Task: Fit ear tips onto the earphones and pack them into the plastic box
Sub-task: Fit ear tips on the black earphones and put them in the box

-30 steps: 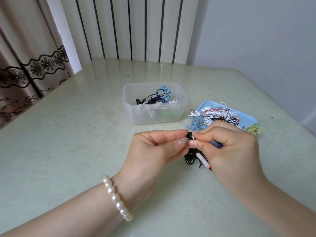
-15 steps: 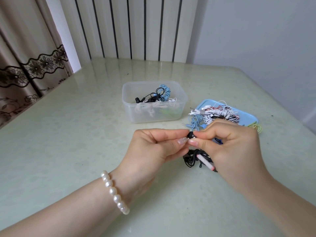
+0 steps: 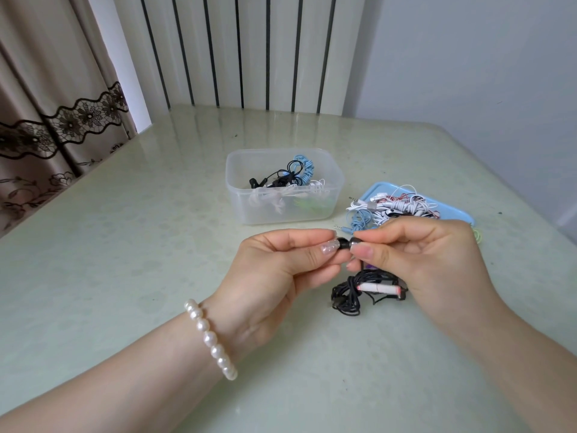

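Head view. Table (image 3: 125, 276): pale green top, bare stretch left of the plastic box (image 3: 282, 210); far edge meets a striped wall, left edge runs along a curtain (image 3: 46, 120).

Plastic box: open, mid-table, holding coiled earphones in black, blue and white.

Blue tray (image 3: 462, 214): just right of the box, heaped with more earphones.

Left hand (image 3: 281, 270): in front of the box, raised off the table, thumb and forefinger pinching a black ear tip (image 3: 342, 244); pearl bracelet (image 3: 209, 337) on wrist.

Right hand (image 3: 431, 260): in front of the tray, fingers curled, pinching the earbud (image 3: 356, 242), which touches the tip.

Black cable (image 3: 352, 292): bundled beneath the right hand.
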A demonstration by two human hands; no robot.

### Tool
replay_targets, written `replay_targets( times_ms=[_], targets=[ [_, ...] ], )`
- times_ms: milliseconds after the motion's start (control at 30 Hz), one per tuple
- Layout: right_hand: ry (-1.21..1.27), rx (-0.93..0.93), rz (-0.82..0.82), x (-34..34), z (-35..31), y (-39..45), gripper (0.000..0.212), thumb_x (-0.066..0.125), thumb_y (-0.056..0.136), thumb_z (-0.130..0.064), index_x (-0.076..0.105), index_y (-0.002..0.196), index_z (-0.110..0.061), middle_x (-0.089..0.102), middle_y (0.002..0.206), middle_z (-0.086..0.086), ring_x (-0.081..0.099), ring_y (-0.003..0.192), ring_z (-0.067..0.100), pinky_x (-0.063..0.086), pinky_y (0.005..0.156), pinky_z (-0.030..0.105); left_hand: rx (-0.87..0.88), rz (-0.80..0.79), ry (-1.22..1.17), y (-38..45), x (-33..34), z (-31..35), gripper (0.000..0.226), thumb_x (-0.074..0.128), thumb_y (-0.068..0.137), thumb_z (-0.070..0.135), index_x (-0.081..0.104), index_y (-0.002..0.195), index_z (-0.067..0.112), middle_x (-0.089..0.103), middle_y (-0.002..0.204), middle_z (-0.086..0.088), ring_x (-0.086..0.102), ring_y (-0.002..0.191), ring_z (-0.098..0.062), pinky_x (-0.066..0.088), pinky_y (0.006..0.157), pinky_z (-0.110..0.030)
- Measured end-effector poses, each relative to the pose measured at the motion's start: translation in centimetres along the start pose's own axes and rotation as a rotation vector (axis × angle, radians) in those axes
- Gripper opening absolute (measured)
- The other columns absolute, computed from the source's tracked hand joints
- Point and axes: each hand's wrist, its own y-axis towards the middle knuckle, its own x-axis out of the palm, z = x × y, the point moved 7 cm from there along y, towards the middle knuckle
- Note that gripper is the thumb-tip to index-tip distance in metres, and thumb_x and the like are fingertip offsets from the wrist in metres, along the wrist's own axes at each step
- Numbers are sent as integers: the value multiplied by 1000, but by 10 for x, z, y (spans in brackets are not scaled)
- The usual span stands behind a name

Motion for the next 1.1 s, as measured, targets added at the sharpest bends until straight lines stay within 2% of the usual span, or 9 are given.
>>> replay_targets(
  times_ms=[167, 367, 500, 667, 800, 933, 1033, 1100],
  targets=[
    [-6, -21, 21, -2, -1, 0, 11, 68, 56, -4, 68, 67, -5, 69, 57, 4, 66, 51, 15, 56, 53, 24, -4, -9, -14, 2, -1, -2, 13, 63, 55, -1, 71, 66, 0, 71, 70, -15, 70, 62, -18, 57, 57, -22],
    [-48, -46, 28, -2, -2, 0, 15, 68, 65, 10, 67, 67, -5, 69, 57, 2, 65, 50, 13, 55, 54, 21, 12, -18, -1, 2, 0, 0, 11, 64, 56, 0, 71, 64, 1, 71, 70, -15, 71, 64, -19, 58, 59, -22],
    [-30, -11, 39, -3, 0, 0, 13, 68, 66, 7, 67, 67, -6, 68, 57, 4, 64, 50, 12, 54, 48, 22, 37, -25, 22, 1, 1, 1, 12, 64, 56, -1, 70, 66, -1, 71, 73, -17, 71, 67, -20, 58, 61, -23],
    [-64, -16, 78, -3, 2, -1, 18, 68, 69, 9, 66, 64, -8, 68, 54, 2, 63, 49, 10, 49, 44, 17, 92, -19, 73, -1, 2, 3, 11, 65, 54, 1, 72, 63, 0, 72, 71, -14, 71, 68, -19, 58, 63, -23],
    [-78, -16, 111, -4, 4, -2, 21, 69, 70, 6, 67, 61, -13, 68, 55, 4, 63, 49, 10, 55, 45, 27, 118, -15, 107, -2, 3, 5, 12, 66, 53, 2, 72, 64, 0, 72, 71, -13, 71, 69, -20, 58, 65, -23],
    [-97, -133, 125, -2, 2, -5, 22, 69, 71, 8, 67, 64, -13, 69, 61, 6, 64, 52, 11, 50, 46, 17, 115, -6, 96, -2, 4, 5, 14, 65, 55, 2, 71, 67, -1, 72, 70, -14, 71, 68, -20, 57, 62, -21],
    [-146, -229, 184, -4, 3, -6, 22, 73, 70, 3, 70, 62, -18, 69, 65, 1, 65, 59, 14, 52, 50, 21, 113, -4, 77, -4, 5, 5, 14, 65, 56, 1, 71, 68, -2, 71, 69, -15, 71, 67, -20, 57, 62, -21],
    [-299, -384, 214, -3, -3, -9, 14, 73, 70, -4, 70, 68, -17, 66, 63, -4, 64, 64, 15, 52, 55, 21, 106, 6, 55, -4, 4, 4, 14, 65, 55, 1, 71, 68, -3, 71, 69, -15, 71, 66, -20, 57, 61, -21]
  ],
)
